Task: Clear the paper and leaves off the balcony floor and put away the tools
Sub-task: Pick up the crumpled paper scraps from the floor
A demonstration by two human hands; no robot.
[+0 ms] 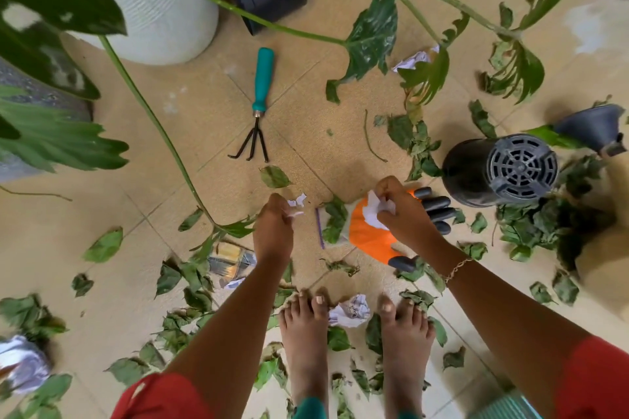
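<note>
Litter covers most of your tan tiled balcony floor (190, 105), so the job looks barely begun. Torn green leaves (105, 245) lie from left edge to right, the teal-handled 3-prong hand rake (259, 105) is not yet put away, and a crumpled white paper ball (350, 311) sits between your feet. Your left hand (274, 228) pinches small white paper scraps (296, 200). Your right hand (405, 214) grips a crumpled white paper piece (374, 213) over the orange glove with black fingertips (369, 240).
</note>
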